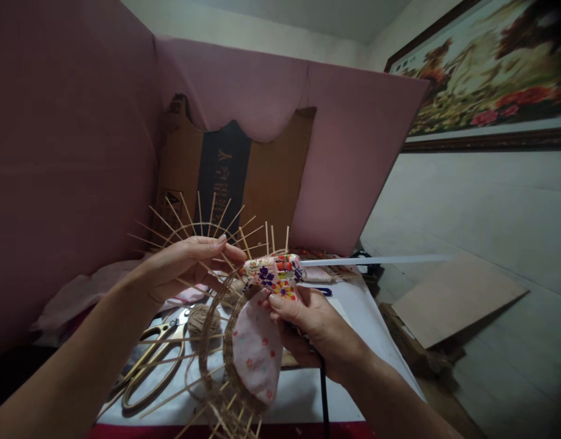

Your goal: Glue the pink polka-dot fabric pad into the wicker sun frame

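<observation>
Between my hands is a half-made woven basket piece, tilted, with twine bands and thin sticks spreading outward. Its middle is covered in pale cloth with small red flowers. My left hand is at the upper left of the piece, thumb on top and fingers among the sticks; its exact grip is partly hidden. My right hand pinches a bright floral cloth strip at the upper edge, thumb in front and fingers behind. A long narrow white strip extends to the right from the floral cloth.
Large gold-handled scissors and a ball of twine lie on the white table at left. A pink screen and cardboard stand behind. Another board leans by the wall at right.
</observation>
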`<state>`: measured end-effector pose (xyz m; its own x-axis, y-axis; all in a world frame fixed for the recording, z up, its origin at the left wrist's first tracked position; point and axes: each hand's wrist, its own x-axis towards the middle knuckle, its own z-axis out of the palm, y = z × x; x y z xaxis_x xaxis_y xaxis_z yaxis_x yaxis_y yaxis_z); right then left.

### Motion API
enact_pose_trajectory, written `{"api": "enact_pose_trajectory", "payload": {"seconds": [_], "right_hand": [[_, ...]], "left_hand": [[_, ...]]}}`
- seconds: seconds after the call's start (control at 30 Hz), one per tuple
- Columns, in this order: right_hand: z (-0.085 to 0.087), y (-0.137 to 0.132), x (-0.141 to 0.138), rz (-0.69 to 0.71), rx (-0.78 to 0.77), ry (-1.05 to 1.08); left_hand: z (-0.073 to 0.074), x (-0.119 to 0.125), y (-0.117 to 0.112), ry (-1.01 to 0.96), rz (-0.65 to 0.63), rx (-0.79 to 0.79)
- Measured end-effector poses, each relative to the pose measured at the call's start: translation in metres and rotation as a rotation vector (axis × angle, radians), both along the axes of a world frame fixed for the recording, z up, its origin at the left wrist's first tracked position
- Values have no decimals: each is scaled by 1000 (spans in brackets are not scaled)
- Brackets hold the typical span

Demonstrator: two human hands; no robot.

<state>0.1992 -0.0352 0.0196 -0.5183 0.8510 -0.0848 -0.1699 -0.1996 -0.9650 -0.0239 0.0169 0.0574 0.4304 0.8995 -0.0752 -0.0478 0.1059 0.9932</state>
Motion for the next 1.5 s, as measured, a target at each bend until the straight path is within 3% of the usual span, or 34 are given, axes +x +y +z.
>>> {"api": "enact_pose_trajectory", "payload": {"seconds": [1.5], "right_hand": [[6, -6, -2, 1, -26, -61]], "left_hand": [[1, 3, -1, -7, 22, 5]]}}
